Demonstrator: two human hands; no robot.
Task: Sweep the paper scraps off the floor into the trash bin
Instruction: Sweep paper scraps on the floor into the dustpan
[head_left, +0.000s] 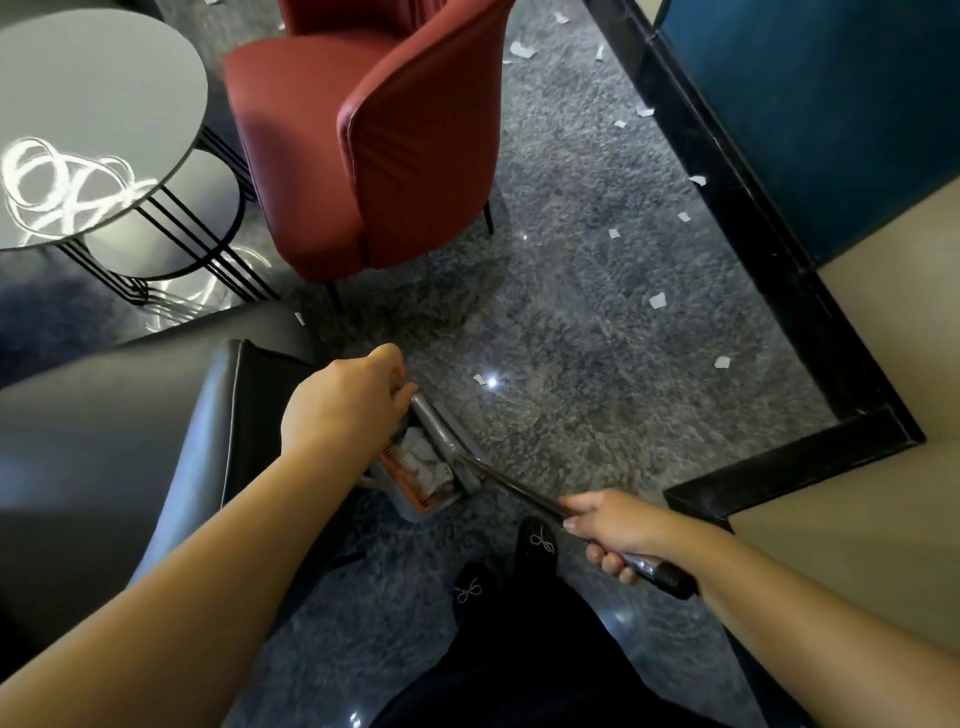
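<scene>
My right hand (615, 535) grips the dark metal broom handle (524, 496), which runs down to a grey broom head (444, 436). Under that head sits a grey and orange dustpan (415, 491) holding white crumpled paper (423, 462). My left hand (345, 400) holds the top of the dustpan's handle, fingers curled round it. White paper scraps lie scattered on the dark grey floor: one (657, 300) to the right, one (722, 362) lower right, one (478, 379) just ahead of the broom, more (522, 50) farther back. No trash bin is in view.
A red armchair (374, 145) stands ahead. A round grey side table (78, 93) with black wire legs is at the left. A dark leather seat (130, 415) is beside my left arm. A black border strip (753, 234) and blue wall (831, 104) run along the right. My black shoes (537, 540) are below.
</scene>
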